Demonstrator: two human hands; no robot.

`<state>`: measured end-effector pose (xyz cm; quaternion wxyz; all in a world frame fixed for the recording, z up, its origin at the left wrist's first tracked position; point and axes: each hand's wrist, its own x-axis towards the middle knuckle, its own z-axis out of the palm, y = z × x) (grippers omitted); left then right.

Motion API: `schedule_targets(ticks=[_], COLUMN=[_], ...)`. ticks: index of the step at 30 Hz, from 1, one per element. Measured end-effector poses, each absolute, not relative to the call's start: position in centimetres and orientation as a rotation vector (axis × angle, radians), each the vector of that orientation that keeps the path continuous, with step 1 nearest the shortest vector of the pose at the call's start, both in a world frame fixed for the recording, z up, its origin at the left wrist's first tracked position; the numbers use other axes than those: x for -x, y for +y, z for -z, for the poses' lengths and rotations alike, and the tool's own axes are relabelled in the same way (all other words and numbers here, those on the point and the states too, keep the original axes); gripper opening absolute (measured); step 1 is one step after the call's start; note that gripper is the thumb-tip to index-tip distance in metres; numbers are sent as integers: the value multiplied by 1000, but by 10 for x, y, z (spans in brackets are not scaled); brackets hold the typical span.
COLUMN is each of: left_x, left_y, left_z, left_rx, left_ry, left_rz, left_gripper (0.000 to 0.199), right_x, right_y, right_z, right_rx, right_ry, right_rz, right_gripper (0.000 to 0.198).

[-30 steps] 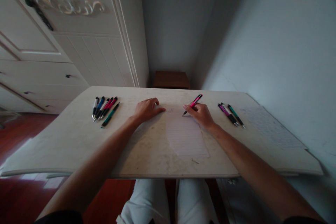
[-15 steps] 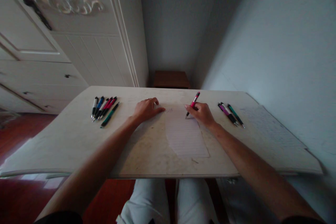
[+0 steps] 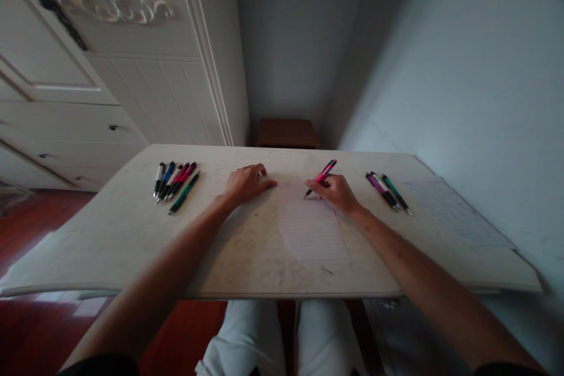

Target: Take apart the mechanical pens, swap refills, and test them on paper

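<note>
Pinching the pink pen (image 3: 321, 175) snugly, the right hand (image 3: 335, 192) is writing near the table's far edge while the left hand (image 3: 245, 183), loosely curled and empty, is pinning the paper (image 3: 311, 229), which probably wants steady flat pressure.

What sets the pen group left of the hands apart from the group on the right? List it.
The left group of pens holds about six, with blue and red barrels among them; the right group of pens holds about three, purple and green. Left pens lean right, right pens lean left. Both lie untouched on the pale worn table.
</note>
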<state>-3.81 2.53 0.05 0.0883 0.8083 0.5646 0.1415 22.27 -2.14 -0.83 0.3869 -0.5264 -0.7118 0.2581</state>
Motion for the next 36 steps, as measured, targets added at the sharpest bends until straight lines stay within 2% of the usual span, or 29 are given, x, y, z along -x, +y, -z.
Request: schedule_targets(ticks=[6, 19, 36], left_x=[39, 38, 38], left_y=[26, 27, 25], left_z=[1, 1, -1], left_rx=[-2407, -2406, -2415], left_ry=[1674, 1682, 1662], left_rz=[-424, -411, -407], left_gripper=[51, 49, 46], right_x=[-224, -222, -231], right_y=[-20, -24, -17], right_z=[8, 9, 5], right_rx=[1353, 1316, 1446], right_ry=[-1767, -1823, -1762], right_rz=[-523, -756, -330], right_gripper=[52, 49, 51])
